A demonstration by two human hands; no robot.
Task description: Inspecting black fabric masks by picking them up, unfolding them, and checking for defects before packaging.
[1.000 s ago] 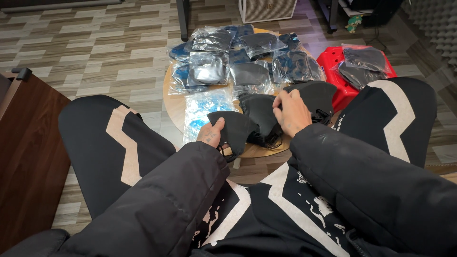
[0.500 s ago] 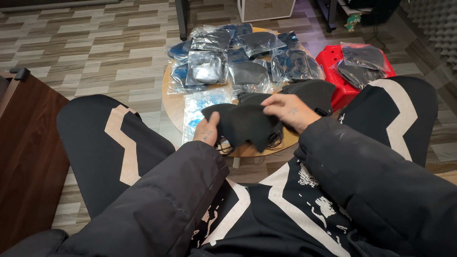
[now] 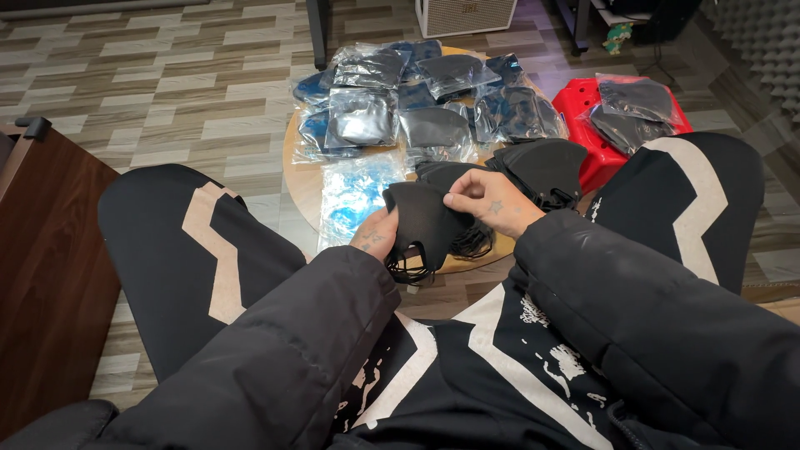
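Observation:
My left hand (image 3: 377,238) grips the lower edge of a black face mask (image 3: 425,218) above the near rim of a round wooden table (image 3: 293,163). My right hand (image 3: 493,200) pinches the same mask's upper right edge with thumb and fingers. The mask's thin ear loops (image 3: 408,268) dangle below it. A pile of more black masks (image 3: 537,167) lies just behind my right hand. An empty clear blue-tinted bag (image 3: 352,193) lies flat on the table beside my left hand.
Several clear plastic bags of dark masks (image 3: 417,100) cover the far half of the table. A red plastic stool (image 3: 587,112) with two more bagged masks stands at right. A dark wooden cabinet (image 3: 46,267) is at left. My knees flank the table.
My right hand has moved from the mask pile to the mask in my left hand, and both hands have lifted it and turned it over the table's near edge.

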